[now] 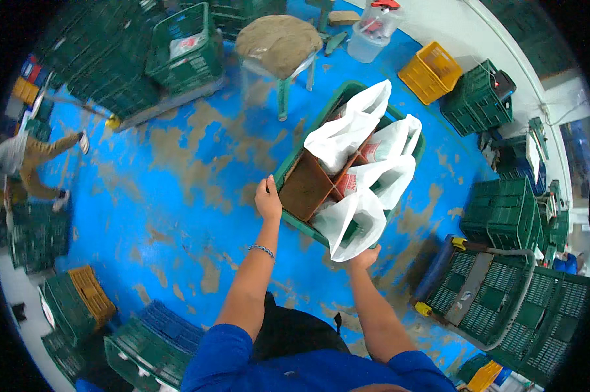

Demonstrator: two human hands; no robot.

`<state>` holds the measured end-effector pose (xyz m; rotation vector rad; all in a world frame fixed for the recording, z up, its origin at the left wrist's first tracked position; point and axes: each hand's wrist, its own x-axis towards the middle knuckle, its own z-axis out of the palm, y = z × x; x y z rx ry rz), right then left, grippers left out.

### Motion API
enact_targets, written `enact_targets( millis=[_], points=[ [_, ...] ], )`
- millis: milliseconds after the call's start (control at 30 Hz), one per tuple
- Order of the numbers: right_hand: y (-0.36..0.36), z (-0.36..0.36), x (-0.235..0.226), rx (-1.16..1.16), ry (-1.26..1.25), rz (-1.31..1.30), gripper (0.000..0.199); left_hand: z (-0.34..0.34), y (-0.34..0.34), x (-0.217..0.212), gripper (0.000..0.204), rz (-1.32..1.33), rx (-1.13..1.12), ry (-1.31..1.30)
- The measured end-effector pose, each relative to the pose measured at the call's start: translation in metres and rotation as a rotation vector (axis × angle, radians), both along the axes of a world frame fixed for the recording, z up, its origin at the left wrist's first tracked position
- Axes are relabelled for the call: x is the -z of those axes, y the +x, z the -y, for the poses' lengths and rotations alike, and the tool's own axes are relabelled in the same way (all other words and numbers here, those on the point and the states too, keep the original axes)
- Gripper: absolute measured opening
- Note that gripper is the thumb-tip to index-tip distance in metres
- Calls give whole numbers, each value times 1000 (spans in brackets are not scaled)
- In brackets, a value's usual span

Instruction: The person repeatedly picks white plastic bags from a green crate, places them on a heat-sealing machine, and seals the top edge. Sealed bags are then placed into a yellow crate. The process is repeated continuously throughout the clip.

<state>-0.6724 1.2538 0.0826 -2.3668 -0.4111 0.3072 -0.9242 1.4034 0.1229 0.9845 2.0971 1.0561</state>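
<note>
Conceivably, the green crate (299, 226) could spill its white bags (366, 211) if the left hand (269, 201), fingers clamped on its left corner, or right hand (365, 257), finger closure hidden, slips.

A head-worn fisheye view looks down toward the blue floor (128, 212).

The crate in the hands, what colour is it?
The crate is green, best seen in the head view.
</note>
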Motion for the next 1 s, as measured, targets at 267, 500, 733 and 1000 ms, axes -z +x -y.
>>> enact_targets(
  millis=[267, 500, 733, 1000],
  points=[
    [16, -167, -25, 71, -43, 33, 52, -177, 33, -14, 47, 20, 87, 114],
    [52, -305, -49, 112, -61, 103, 48, -316, 75, -17, 42, -13, 175, 221],
    [107, -416, -50, 62, -50, 108, 48, -417, 120, -23, 42, -28, 175, 113],
    [185, -464, 5, -83, 280, 100, 35, -477, 157, -16, 37, -12, 142, 214]
  ],
)
